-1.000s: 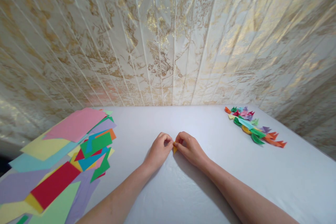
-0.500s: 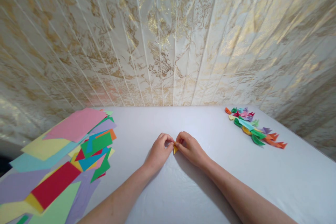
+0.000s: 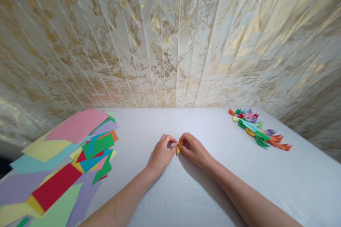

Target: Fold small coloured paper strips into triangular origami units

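- Head view, nearest edge: two bare forearms (image 3: 119, 198) reached in over the white counter (image 3: 160, 120), one per side.
- Left side, near: one pale green sheet (image 3: 60, 207) and one red sheet (image 3: 57, 186), overlapping others; probably spread so several colours stayed visible.
- Middle: two hands, nearly meeting. Left hand (image 3: 162, 153) had fingers curled, gap between thumb and index, tips at the left edge of the yellow paper piece; couldn't tell whether they gripped or only steadied it.
- Right hand (image 3: 194, 149): thumb and index pinched the piece; likely a tip hold because it was so small.
- Yellow paper piece (image 3: 178, 150): one, between the two hands at mid-counter, pointed end down, partly covered by right fingers. Folds too small to read.
- Left, beside the big sheets: small cut pieces (image 3: 101, 146) in green, blue, red, orange, pink, yellow, heaped; overlap blocked a full count, ten or so showing. Seemingly sorted apart by size.
- Left, farther: one large pink sheet (image 3: 78, 124) on top of the stack; at least six big sheets altogether.
- Right, far: folded paper shapes (image 3: 249, 125), at least fifteen, mixed colours, bunched in a slanting band, some touching; presumably grouped there to keep them off the working spot.
- Farthest: one gold-patterned backdrop (image 3: 170, 42) behind the counter.
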Action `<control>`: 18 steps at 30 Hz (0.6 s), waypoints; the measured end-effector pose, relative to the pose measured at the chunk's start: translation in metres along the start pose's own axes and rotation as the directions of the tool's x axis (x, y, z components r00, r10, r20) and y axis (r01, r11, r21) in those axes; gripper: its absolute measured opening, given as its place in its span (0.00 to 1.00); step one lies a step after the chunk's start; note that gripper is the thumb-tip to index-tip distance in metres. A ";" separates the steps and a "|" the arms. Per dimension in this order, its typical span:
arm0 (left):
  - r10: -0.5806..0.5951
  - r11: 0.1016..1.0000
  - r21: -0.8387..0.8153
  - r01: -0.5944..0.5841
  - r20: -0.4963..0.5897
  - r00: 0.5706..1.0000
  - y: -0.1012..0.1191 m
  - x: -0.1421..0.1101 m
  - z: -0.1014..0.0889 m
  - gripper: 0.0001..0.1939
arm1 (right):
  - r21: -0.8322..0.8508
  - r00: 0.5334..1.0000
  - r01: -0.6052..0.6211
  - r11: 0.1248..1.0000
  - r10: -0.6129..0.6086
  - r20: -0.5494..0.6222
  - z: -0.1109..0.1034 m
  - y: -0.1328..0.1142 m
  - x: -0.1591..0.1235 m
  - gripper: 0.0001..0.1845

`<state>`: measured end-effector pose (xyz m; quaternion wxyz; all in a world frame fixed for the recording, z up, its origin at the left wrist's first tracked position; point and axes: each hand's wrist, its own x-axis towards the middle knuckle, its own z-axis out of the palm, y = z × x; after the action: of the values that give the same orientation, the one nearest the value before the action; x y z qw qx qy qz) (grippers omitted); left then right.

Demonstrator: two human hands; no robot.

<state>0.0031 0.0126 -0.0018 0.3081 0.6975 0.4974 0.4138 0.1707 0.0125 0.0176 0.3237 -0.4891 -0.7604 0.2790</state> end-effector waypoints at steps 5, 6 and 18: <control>0.018 1.000 -0.001 -0.018 -0.006 1.000 0.000 0.000 0.001 0.05 | 0.020 1.000 0.009 1.000 -0.009 -0.014 0.002 0.000 0.000 0.05; 0.019 1.000 -0.004 -0.019 -0.006 1.000 0.000 0.000 0.001 0.04 | 0.022 1.000 0.013 1.000 -0.013 -0.017 0.003 0.000 0.000 0.05; 0.005 0.999 -0.047 -0.005 -0.009 1.000 0.004 0.000 0.001 0.05 | -0.057 0.996 0.078 0.995 -0.080 -0.034 0.011 0.001 -0.002 0.07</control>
<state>0.0056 0.0114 0.0013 0.3210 0.6895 0.4873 0.4292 0.1631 0.0098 0.0097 0.3342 -0.4725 -0.7806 0.2358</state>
